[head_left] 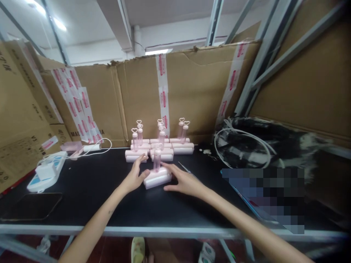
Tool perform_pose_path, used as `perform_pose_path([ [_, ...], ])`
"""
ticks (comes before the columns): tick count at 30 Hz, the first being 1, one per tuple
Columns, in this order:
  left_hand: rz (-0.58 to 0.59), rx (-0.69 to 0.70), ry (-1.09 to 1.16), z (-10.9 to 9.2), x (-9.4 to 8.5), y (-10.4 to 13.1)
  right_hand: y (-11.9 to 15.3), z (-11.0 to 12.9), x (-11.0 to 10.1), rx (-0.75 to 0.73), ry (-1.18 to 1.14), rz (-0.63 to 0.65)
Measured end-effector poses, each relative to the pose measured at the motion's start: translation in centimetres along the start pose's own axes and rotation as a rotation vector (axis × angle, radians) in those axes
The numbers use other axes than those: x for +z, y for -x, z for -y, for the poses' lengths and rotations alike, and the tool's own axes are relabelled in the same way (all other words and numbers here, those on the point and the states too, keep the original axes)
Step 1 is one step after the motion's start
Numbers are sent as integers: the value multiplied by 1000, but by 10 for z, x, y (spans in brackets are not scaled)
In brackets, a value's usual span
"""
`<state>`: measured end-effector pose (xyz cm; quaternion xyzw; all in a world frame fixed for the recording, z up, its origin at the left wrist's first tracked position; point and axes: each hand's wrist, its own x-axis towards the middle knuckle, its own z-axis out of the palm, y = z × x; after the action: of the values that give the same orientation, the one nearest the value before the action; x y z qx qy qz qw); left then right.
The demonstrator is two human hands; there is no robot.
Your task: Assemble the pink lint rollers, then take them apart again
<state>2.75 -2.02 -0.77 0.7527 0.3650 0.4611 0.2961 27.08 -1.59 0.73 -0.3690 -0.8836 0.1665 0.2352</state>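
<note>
Between my two hands lies a pale pink and white rounded block, set slightly askew on the black tabletop. A clear pink tube with a pink cap stands upright on it. My left hand is at its left end, fingers apart, thumb close to the block. At its right end is my right hand, fingers spread, the index finger reaching over the top edge and the thumb low in front. Whether either hand touches the block I cannot tell. Behind, several matching pink blocks stand in rows, with heart-topped tubes upright on them.
A thin metal tool lies right of the blocks. Farther right are a coiled white cable and a blue-edged, pixelated object. At left are a power strip and a dark phone-like slab. Cardboard walls the back.
</note>
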Motion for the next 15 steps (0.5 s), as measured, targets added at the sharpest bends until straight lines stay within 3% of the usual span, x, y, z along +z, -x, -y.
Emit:
perform_pose_path([
  [2,10,-49,-20,2,4,4,-6,-3,0,-24,-7,18],
  [6,46,-74,-47,-2,8,9,-5,-22,-8,-32,-32,-91],
  [11,-26,-65,-144,-4,4,5,2,-88,-61,167,82,-259],
  [15,-30,-47,-165,-4,3,3,-10,-129,-93,286,174,-233],
])
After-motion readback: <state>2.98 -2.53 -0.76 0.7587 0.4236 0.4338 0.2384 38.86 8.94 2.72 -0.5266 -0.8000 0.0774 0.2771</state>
